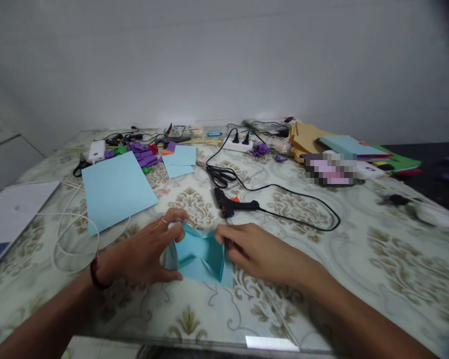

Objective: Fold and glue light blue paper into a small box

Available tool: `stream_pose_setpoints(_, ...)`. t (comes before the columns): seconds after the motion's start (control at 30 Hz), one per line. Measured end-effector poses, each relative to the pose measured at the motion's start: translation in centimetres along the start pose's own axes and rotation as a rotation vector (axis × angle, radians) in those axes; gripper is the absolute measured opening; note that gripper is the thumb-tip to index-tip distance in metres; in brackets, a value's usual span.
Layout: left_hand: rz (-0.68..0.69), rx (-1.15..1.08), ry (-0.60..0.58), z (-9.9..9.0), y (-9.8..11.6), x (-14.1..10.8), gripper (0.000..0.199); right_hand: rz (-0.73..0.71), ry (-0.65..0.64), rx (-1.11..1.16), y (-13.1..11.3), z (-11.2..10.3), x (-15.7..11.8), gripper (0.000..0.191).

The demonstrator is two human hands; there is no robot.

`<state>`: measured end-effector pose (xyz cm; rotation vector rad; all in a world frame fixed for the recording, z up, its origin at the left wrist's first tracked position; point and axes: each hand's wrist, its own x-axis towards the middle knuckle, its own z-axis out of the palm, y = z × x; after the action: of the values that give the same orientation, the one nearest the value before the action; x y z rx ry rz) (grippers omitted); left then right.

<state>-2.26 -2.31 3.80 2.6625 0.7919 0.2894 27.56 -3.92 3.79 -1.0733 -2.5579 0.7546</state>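
Pinched by the right hand (243, 247) at one corner, the blue paper (200, 247) is supported on the table (202, 319); grip of the left hand (145, 249) cannot be determined. Sides have been raised; the near edge is left flat.

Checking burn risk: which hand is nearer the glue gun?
Right. The right hand is just below the glue gun in view; the left hand is farther, down and left.

1. Two hands (155, 252) (243, 244), lower middle of the frame.
2. One folded blue paper (200, 249), lower middle.
3. One large blue sheet (117, 189), left.
4. Two small blue sheets (184, 154) (175, 168), upper middle.
5. One glue gun (239, 204), centre.
6. Two scissors (221, 177) (81, 165): centre, left.
7. One power strip (241, 146), two plugs (236, 138) (246, 138) in it, upper middle.
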Motion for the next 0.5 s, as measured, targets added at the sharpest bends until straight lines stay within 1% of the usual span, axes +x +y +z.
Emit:
stream_pose_setpoints(0.13,0.008,-0.038,-0.009,-0.2,-0.4,0.0,0.056,-0.014,-0.096,-0.036,-0.2,-0.4,-0.3,0.02)
stream_pose_setpoints(0.2,0.035,-0.067,0.021,-0.4,-0.9,0.0,0.054,-0.008,-0.097,-0.056,-0.3,-0.6,-0.4,0.02)
stream_pose_setpoints(0.33,0.056,-0.122,0.072,-0.9,-1.8,0.0,0.052,0.018,0.004,-0.048,0.1,-0.8,-0.3,0.027)
stream_pose_setpoints(0.5,0.014,-0.144,0.076,-1.4,-1.9,0.1,0.049,0.0,0.098,-0.026,1.3,-0.4,0.2,0.03)
